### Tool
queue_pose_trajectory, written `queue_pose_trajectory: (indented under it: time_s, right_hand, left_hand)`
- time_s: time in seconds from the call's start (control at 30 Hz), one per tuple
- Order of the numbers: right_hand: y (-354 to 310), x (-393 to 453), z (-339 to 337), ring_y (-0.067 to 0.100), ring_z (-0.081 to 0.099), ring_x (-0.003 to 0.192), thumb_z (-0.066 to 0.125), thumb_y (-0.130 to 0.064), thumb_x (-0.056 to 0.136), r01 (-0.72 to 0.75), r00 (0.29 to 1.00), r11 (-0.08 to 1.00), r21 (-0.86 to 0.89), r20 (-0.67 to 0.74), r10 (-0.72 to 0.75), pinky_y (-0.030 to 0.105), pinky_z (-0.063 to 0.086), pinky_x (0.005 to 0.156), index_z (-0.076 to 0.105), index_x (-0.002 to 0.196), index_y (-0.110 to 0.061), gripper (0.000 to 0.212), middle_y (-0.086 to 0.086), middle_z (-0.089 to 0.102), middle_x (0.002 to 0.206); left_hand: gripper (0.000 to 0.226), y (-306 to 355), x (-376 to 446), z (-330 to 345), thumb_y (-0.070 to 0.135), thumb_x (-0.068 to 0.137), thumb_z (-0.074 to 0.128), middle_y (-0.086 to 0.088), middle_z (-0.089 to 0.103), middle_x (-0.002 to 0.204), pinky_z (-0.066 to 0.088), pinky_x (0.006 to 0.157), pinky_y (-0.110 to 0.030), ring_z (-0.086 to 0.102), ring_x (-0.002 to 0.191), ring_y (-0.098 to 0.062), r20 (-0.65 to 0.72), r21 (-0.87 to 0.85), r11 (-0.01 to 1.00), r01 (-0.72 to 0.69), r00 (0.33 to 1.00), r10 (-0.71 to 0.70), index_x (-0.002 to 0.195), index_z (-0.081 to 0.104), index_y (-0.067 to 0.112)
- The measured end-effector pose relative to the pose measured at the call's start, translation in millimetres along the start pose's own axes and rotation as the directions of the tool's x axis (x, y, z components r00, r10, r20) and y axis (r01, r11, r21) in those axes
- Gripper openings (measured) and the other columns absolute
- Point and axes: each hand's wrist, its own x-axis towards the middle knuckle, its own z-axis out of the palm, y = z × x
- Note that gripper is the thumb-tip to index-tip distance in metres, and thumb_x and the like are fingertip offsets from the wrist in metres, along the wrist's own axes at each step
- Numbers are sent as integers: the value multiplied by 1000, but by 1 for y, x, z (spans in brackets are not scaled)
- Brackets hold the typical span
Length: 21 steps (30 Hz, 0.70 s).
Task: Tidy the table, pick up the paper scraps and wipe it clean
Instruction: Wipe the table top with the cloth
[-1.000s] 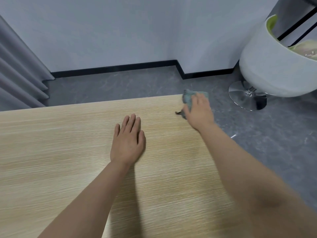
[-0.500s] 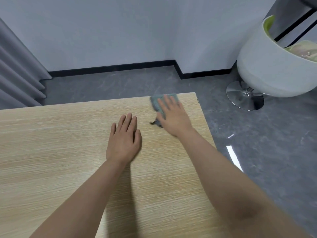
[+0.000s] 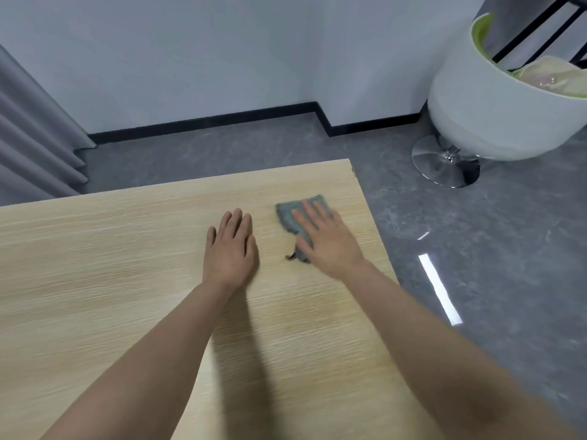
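Curtain folds (image 3: 35,144) hang grey at the far left, past the wooden table (image 3: 95,265). Next along, left hand (image 3: 230,249) lies palm down on the wood, fingers straight and together, gripping nothing. Just beside it the right hand (image 3: 327,242) presses flat on a grey-green cloth (image 3: 290,217) near the table's far right corner, fingers straight, not curled round it. Off the table, white swivel chair (image 3: 495,100) stands on the grey floor (image 3: 492,249).
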Motion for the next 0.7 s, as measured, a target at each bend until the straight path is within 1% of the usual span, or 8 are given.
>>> queue_pose_trajectory:
  time_s: [0.13,0.2,0.27,0.37,0.43,0.5,0.6,0.7]
  right_hand:
    - [47,-6,-1,21,-10,146,13,-39,101,-406,913,910,86,-10,408,37,-4,119,0,150,-18,55,7,-8,158]
    - [37,-9,0,25,-8,146,11,-38,101,-485,874,872,71,3,486,39,-4,119,-1,150,-15,56,12,-7,158]
    - [6,-17,3,29,-7,145,8,-38,100,-392,920,920,-12,-25,392,43,-3,119,-3,149,-13,57,15,-6,157]
    - [-57,-45,13,26,-9,145,6,-43,98,-54,999,998,-20,5,54,43,-4,119,-3,149,-19,57,10,-6,157]
    - [-68,-64,12,19,-15,144,8,-45,98,124,989,992,11,78,-125,38,-9,118,-6,148,-25,56,2,-11,157]
    - [-43,-67,8,13,-17,142,5,-45,98,175,981,984,-21,85,-173,36,-10,116,-7,148,-27,54,-1,-13,157]
    - [11,-62,3,19,-13,144,7,-40,99,-105,993,991,-77,46,109,37,-5,117,-6,149,-20,55,7,-10,158]
    - [35,-65,2,23,-11,145,12,-37,101,-397,917,918,28,68,394,39,-4,119,-6,149,-18,55,9,-11,158]
  left_hand:
    - [53,1,-24,-3,31,101,23,0,2,159,1,118,-41,-6,146,-16,70,6,1000,11,998,-11,151,13,17]
    - [54,1,-33,-3,32,101,23,0,0,159,0,118,-40,-7,146,-16,89,4,1000,11,996,-11,151,11,18]
    - [54,0,-40,-3,33,101,24,1,0,159,0,118,-39,-7,146,-15,94,-6,1000,11,995,-10,151,12,18]
    - [53,-3,-52,-3,30,100,29,2,5,159,1,118,-38,-3,146,-14,84,-78,996,35,996,-28,150,17,18]
    - [53,-5,-62,-3,30,100,32,3,5,159,1,118,-38,-2,146,-13,88,-91,995,31,996,-23,150,18,18]
    - [54,-9,-70,-5,30,100,33,2,4,159,2,118,-38,-3,146,-14,126,-69,998,14,992,-5,150,17,19]
    - [55,-11,-81,-7,31,100,33,2,1,159,2,118,-39,-5,146,-15,170,-33,999,16,985,-10,151,14,20]
    - [56,-7,-90,-7,31,100,34,2,-1,159,2,118,-41,-7,146,-17,193,-32,999,38,981,-31,151,13,20]
